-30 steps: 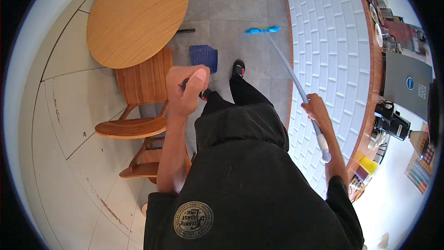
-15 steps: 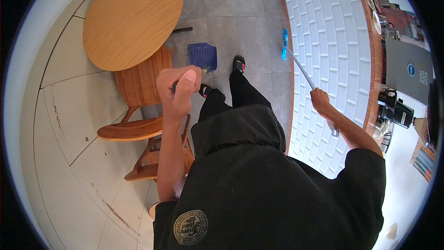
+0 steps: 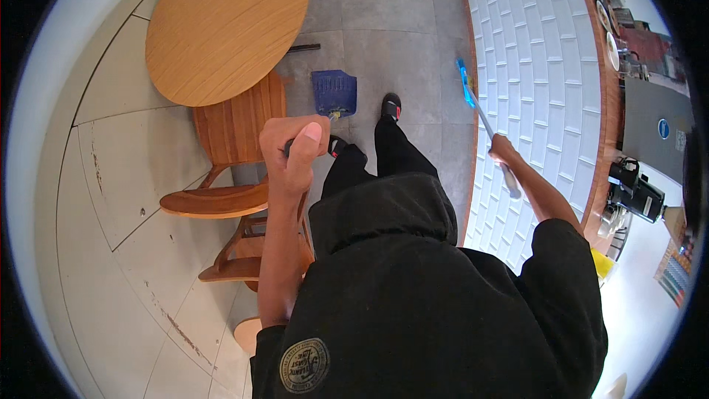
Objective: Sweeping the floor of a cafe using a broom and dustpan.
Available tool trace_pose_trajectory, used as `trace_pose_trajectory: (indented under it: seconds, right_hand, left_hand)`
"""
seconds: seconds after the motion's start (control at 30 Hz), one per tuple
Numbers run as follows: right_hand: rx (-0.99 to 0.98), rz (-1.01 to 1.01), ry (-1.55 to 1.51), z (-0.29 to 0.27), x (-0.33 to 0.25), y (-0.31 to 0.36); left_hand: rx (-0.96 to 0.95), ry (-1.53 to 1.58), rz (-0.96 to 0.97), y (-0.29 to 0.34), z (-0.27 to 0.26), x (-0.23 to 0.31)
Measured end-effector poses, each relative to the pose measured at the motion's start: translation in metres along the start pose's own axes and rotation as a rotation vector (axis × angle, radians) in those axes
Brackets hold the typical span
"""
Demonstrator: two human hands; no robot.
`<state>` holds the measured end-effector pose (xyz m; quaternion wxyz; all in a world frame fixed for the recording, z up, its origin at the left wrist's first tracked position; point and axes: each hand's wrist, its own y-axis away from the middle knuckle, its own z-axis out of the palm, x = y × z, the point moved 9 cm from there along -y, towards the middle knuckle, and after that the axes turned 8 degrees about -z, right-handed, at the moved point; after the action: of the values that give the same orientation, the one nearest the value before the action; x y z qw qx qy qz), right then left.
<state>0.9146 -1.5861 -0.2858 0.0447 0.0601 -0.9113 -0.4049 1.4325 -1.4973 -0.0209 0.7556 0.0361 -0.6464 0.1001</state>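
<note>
Since the blue broom head (image 3: 465, 83) has moved right, it is now at the floor's (image 3: 391, 4) edge, just beside the tiled desk (image 3: 543, 92). The right hand (image 3: 504, 149) closes around its pole (image 3: 484, 118), the left hand (image 3: 297, 145) around a dark handle (image 3: 288, 148), near the blue dustpan (image 3: 334, 91).

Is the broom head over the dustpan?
No, the blue broom head is by the white tiled counter, right of the blue dustpan.

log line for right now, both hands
left hand: closed on dark handle; right hand: gripping grey pole; blue broom head: by tiled counter; blue dustpan: near left shoe
</note>
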Motion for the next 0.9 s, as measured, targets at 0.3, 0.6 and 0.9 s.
trace_pose_trajectory:
  seconds: [0.3,0.6,0.9]
  right_hand:
    - [0.001,-0.232,0.004,-0.037,-0.159,0.057]
    - [-0.126,-0.168,-0.185,-0.071,-0.154,0.124]
    - [0.042,-0.095,-0.254,-0.112,-0.066,0.122]
  left_hand:
    - [-0.039,-0.004,0.02,-0.007,0.009,0.001]
    - [-0.008,0.016,0.032,-0.005,-0.009,-0.004]
    - [0.059,0.111,0.033,0.016,-0.022,0.022]
